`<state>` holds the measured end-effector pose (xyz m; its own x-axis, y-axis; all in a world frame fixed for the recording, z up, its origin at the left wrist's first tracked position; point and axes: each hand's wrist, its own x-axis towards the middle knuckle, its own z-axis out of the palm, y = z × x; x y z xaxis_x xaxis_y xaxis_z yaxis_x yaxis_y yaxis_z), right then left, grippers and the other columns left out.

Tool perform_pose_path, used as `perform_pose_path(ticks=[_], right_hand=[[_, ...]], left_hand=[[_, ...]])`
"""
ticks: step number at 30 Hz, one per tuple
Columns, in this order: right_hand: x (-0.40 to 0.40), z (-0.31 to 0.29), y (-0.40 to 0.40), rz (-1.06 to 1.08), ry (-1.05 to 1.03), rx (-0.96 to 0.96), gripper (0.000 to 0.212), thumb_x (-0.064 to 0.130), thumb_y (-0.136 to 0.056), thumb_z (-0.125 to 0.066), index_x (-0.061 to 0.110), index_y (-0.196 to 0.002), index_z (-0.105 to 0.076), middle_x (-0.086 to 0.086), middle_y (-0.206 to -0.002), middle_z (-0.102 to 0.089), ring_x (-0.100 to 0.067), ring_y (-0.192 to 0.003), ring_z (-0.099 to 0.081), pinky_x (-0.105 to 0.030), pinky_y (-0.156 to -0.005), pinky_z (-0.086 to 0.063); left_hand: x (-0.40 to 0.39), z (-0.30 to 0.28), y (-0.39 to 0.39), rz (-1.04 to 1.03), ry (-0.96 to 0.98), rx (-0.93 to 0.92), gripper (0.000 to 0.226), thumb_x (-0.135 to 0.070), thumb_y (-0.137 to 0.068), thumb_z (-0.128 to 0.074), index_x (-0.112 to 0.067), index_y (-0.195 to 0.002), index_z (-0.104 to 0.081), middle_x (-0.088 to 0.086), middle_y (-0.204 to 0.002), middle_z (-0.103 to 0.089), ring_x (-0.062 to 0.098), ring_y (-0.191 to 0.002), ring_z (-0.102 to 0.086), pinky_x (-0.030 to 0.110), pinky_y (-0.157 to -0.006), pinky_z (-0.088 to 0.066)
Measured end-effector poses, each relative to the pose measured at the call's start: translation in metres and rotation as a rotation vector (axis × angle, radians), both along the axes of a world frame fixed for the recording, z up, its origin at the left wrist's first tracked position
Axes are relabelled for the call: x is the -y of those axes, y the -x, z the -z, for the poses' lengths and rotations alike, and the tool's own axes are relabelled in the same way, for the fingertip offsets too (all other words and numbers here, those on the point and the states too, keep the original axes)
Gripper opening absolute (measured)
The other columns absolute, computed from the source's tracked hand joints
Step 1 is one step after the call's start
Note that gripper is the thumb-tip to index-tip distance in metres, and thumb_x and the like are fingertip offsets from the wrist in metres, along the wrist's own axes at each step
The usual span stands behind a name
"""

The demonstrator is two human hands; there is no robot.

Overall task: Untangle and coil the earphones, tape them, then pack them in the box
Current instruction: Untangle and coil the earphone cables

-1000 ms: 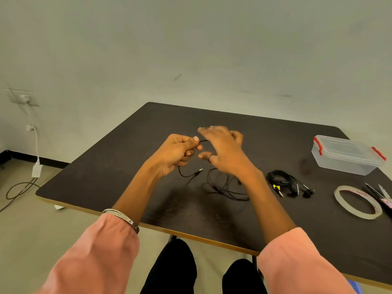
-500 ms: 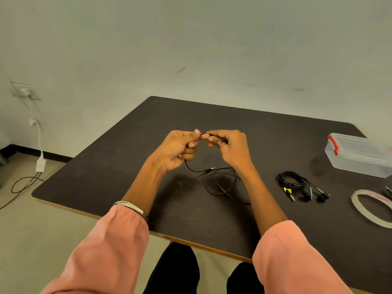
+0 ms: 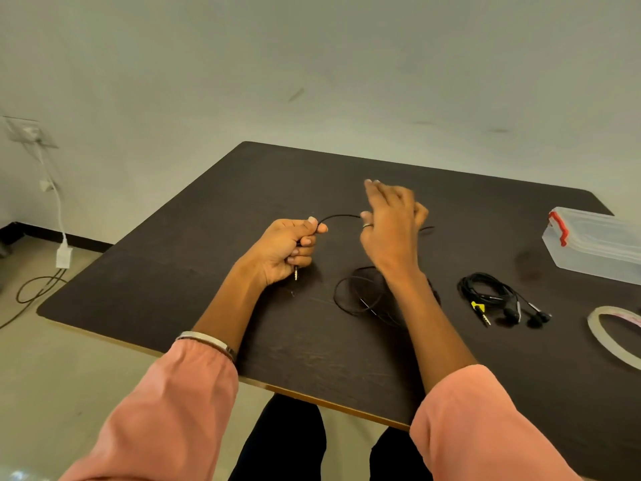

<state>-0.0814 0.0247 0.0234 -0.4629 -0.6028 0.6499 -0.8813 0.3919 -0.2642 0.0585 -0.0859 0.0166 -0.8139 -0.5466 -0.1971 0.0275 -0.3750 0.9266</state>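
Head view showed the table (image 3: 208, 272) first, dark and broad, with the clear box (image 3: 596, 248), lid on with red clasps, at its far right and a tape roll (image 3: 603, 338) at the right edge nearer the person. Between them and the hands lay a second, already bundled set (image 3: 492, 296). The cord (image 3: 360, 293) being worked lay partly in loose loops on the table under the right wrist, and partly arched between the hands. Left hand (image 3: 288, 248) gripped it in a curled fist, thumb on top, the jack (image 3: 296, 273) hanging below the fingers. Right hand (image 3: 392, 227) was raised with fingers spread and blurred; whether it pinched the cord I could not tell. Coiling seemed under way, with taping and packing not yet done. To do it well, the left hand probably needed to keep the jack end pinned while the right laid even, slack loops, without dragging the heap into a fresh knot.
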Motion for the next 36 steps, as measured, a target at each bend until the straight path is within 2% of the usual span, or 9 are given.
perform_pose_path(ticks=[4, 7, 10, 13, 16, 20, 25, 29, 36], right_hand=[[0.004, 0.001, -0.006, -0.164, -0.117, -0.19, 0.066, 0.01, -0.079, -0.066, 0.017, -0.141, -0.044, -0.001, -0.144, -0.048, -0.023, -0.132, -0.038, -0.04, -0.098, -0.016], [0.001, 0.004, -0.003, -0.212, -0.199, -0.143, 0.053, 0.016, -0.088, -0.061, 0.02, -0.139, -0.048, 0.003, -0.135, -0.056, -0.018, -0.127, -0.041, -0.037, -0.098, -0.014], [0.0, 0.004, -0.002, -0.223, -0.202, -0.023, 0.035, 0.017, -0.096, -0.052, 0.021, -0.13, -0.057, 0.002, -0.113, -0.068, -0.019, -0.11, -0.054, -0.035, -0.091, -0.022], [0.0, 0.004, -0.001, -0.233, -0.199, 0.038, 0.032, 0.017, -0.098, -0.048, 0.018, -0.127, -0.06, -0.004, -0.112, -0.069, -0.027, -0.107, -0.059, -0.041, -0.09, -0.038], [0.001, 0.005, -0.003, -0.204, -0.267, 0.012, 0.035, 0.022, -0.1, -0.043, 0.017, -0.133, -0.053, -0.007, -0.117, -0.067, -0.03, -0.108, -0.057, -0.043, -0.087, -0.041], [0.004, 0.008, -0.008, -0.185, -0.354, -0.059, 0.036, 0.024, -0.101, -0.043, 0.015, -0.136, -0.049, -0.006, -0.116, -0.067, -0.029, -0.109, -0.057, -0.041, -0.082, -0.038], [0.004, 0.008, -0.02, -0.258, -0.466, -0.219, 0.031, 0.023, -0.101, -0.041, 0.014, -0.129, -0.051, -0.003, -0.11, -0.066, -0.025, -0.106, -0.053, -0.038, -0.081, -0.037], [0.004, 0.004, -0.03, -0.38, -0.513, -0.322, 0.027, 0.024, -0.101, -0.039, 0.013, -0.118, -0.057, -0.005, -0.109, -0.066, -0.026, -0.103, -0.053, -0.036, -0.078, -0.036], [-0.004, -0.001, -0.036, -0.495, -0.501, -0.063, 0.028, 0.032, -0.1, -0.041, 0.01, -0.108, -0.057, -0.007, -0.1, -0.065, -0.029, -0.093, -0.061, -0.04, -0.07, -0.049]], left_hand=[[-0.005, -0.001, 0.0, 0.005, -0.011, -0.045, 0.025, -0.015, -0.101, -0.042, -0.002, -0.092, -0.062, -0.002, -0.057, -0.044, 0.003, -0.041, -0.033, 0.014, -0.035, -0.027], [-0.008, -0.002, -0.001, 0.044, -0.003, -0.077, 0.024, -0.008, -0.1, -0.04, -0.001, -0.099, -0.063, 0.001, -0.062, -0.054, 0.005, -0.047, -0.046, 0.016, -0.041, -0.039], [-0.011, -0.004, -0.003, 0.069, -0.007, -0.116, 0.022, -0.003, -0.099, -0.041, 0.0, -0.103, -0.063, 0.003, -0.071, -0.067, 0.01, -0.06, -0.064, 0.017, -0.054, -0.053], [-0.014, -0.005, -0.006, 0.116, -0.043, -0.175, 0.025, 0.005, -0.096, -0.04, 0.0, -0.105, -0.062, 0.009, -0.083, -0.073, 0.016, -0.077, -0.072, 0.022, -0.067, -0.058], [-0.014, -0.006, -0.008, 0.139, -0.101, -0.256, 0.028, 0.007, -0.096, -0.037, 0.0, -0.109, -0.06, 0.01, -0.089, -0.073, 0.017, -0.083, -0.072, 0.024, -0.071, -0.058], [-0.009, -0.008, -0.007, 0.004, -0.187, -0.407, 0.029, 0.005, -0.097, -0.034, 0.0, -0.114, -0.058, 0.007, -0.096, -0.073, 0.014, -0.088, -0.071, 0.022, -0.072, -0.057], [-0.001, -0.008, -0.003, -0.228, -0.194, -0.54, 0.034, 0.01, -0.096, -0.033, 0.005, -0.126, -0.05, 0.016, -0.118, -0.066, 0.024, -0.109, -0.065, 0.03, -0.088, -0.055], [0.004, -0.004, -0.002, -0.334, -0.177, -0.574, 0.036, 0.012, -0.097, -0.033, 0.007, -0.13, -0.045, 0.019, -0.12, -0.065, 0.028, -0.111, -0.063, 0.034, -0.091, -0.054], [0.007, 0.001, 0.001, -0.38, -0.116, -0.534, 0.034, 0.011, -0.096, -0.038, 0.01, -0.13, -0.043, 0.022, -0.118, -0.064, 0.03, -0.11, -0.064, 0.035, -0.091, -0.054]])
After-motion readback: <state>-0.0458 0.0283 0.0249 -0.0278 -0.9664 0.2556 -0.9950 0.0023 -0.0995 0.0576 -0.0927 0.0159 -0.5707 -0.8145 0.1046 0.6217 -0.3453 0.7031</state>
